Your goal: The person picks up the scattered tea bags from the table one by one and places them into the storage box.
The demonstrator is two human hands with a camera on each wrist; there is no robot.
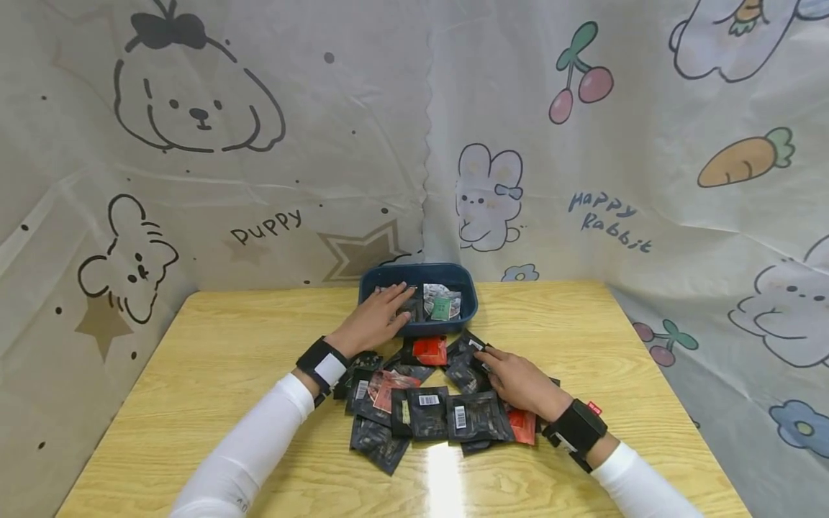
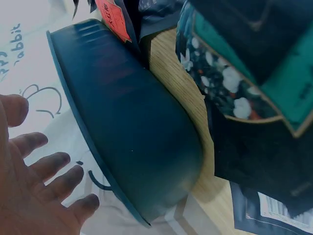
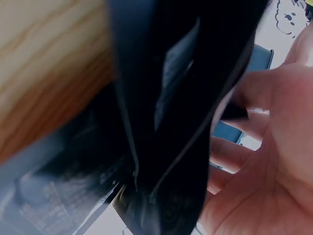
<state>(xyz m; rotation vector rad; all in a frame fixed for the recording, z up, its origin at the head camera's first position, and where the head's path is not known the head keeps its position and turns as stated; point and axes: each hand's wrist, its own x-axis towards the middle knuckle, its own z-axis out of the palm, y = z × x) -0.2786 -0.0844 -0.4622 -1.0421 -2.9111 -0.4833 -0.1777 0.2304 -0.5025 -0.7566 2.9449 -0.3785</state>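
My left hand reaches over the left part of a dark blue plastic bin, its fingers spread and fairly straight above the dark sachets inside. The left wrist view shows the same hand beside the bin's wall, with nothing between its fingers. On the table, my right hand pinches a flat black sachet at the pile's back right. In the right wrist view, bent fingers sit partly behind dark sachets, which hide the fingertips.
Several black sachets, some with barcode labels, overlap in front of the bin. Red-labelled ones lie among them. A round-patterned packet with a green label is in the bin's right part. Behind the wooden table hangs a printed curtain.
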